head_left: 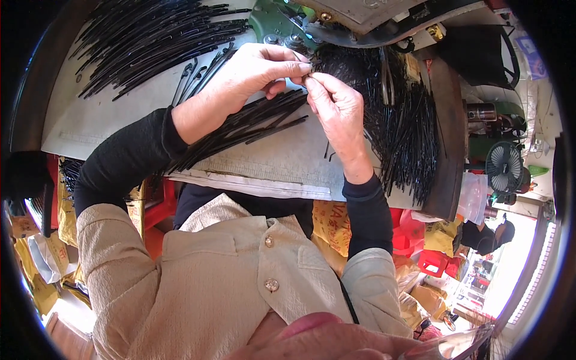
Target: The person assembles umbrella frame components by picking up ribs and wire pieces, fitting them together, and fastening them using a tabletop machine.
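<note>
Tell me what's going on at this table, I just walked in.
Someone in a beige jacket has both bare hands over a pale table. The left hand and right hand meet at the fingers; anything pinched there is too small to make out. Thin black strips lie in a pile at upper left, another between the forearms, and a dense bunch at right.

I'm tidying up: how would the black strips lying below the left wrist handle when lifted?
The black strips are probably fairly stiff, since they lie nearly straight. Each is likely light, being so slender. Heaped loosely, they may slide apart.
</note>
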Demonstrator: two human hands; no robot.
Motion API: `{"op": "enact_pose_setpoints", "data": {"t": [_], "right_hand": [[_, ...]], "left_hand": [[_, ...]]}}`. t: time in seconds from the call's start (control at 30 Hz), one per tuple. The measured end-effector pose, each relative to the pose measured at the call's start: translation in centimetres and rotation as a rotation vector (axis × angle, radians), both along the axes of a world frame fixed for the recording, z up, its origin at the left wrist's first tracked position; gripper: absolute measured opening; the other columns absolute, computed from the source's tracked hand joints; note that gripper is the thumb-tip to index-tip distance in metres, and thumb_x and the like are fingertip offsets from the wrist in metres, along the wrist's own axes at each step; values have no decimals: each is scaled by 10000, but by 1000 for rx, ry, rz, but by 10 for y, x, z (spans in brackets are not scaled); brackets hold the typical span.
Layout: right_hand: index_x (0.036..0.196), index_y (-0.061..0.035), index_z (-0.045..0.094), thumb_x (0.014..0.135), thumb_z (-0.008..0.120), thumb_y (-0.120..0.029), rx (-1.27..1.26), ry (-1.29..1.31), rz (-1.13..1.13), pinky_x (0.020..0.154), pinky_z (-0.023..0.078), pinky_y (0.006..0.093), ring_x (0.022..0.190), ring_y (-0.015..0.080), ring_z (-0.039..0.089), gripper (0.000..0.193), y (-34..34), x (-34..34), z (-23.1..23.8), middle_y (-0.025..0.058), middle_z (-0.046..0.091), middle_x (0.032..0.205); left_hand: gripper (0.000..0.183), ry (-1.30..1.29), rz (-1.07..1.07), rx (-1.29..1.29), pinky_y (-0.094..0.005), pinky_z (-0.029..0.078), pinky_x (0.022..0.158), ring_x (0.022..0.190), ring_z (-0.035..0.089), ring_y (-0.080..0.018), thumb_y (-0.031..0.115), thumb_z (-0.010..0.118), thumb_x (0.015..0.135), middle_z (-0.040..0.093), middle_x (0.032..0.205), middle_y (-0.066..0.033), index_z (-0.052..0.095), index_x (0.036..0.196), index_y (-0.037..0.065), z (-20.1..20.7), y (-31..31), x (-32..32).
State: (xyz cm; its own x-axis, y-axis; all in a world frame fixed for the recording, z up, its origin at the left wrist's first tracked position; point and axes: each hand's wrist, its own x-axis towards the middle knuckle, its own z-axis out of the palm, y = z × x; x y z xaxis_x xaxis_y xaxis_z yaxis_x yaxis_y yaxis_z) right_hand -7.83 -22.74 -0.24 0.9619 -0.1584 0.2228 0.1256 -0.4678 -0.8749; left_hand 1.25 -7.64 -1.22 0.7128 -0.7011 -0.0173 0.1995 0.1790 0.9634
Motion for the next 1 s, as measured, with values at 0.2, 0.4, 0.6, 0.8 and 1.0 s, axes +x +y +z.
{"op": "enact_pose_setpoints", "data": {"t": [0.2, 0.4, 0.6, 0.8, 1.0], "right_hand": [[928, 21, 625, 864, 573, -90, 21, 15, -4, 491, 380, 214, 553, 51, 450, 138, 2, -1, 0, 4, 527, 608], [922, 19, 626, 880, 554, -99, 99, 53, -1, 491, 377, 206, 550, 51, 451, 144, 6, -1, 2, -1, 511, 599], [896, 19, 621, 883, 553, -108, 130, 65, -3, 478, 356, 202, 541, 43, 430, 146, 7, -1, 1, -14, 490, 588], [879, 18, 608, 877, 554, -93, 73, 20, -29, 471, 351, 222, 524, 61, 407, 124, 9, -1, 2, 12, 468, 569], [876, 24, 595, 856, 575, -66, -87, -94, -46, 483, 375, 256, 517, 108, 406, 94, 10, -1, 2, 86, 445, 572]], "left_hand": [[240, 117, -37, -18, -174, 346, 433, 509, 445, -40, 208, 668, 800, 581, 724, -15, 656, 932, 8, -1, 0, 0], [215, 82, -29, 0, -171, 336, 430, 505, 428, -29, 204, 668, 801, 549, 689, 5, 658, 921, 25, 1, 0, -2], [192, 67, -8, 33, -168, 302, 441, 504, 396, -18, 196, 645, 821, 524, 669, 31, 652, 931, 39, 3, 1, -5], [188, 1, 21, 26, -165, 304, 449, 509, 400, -16, 182, 632, 833, 531, 675, 33, 649, 941, 29, 4, 0, -6], [236, -62, -8, -30, -174, 357, 436, 492, 454, -41, 211, 647, 815, 559, 671, -5, 661, 930, 6, 1, -1, -3]]}}
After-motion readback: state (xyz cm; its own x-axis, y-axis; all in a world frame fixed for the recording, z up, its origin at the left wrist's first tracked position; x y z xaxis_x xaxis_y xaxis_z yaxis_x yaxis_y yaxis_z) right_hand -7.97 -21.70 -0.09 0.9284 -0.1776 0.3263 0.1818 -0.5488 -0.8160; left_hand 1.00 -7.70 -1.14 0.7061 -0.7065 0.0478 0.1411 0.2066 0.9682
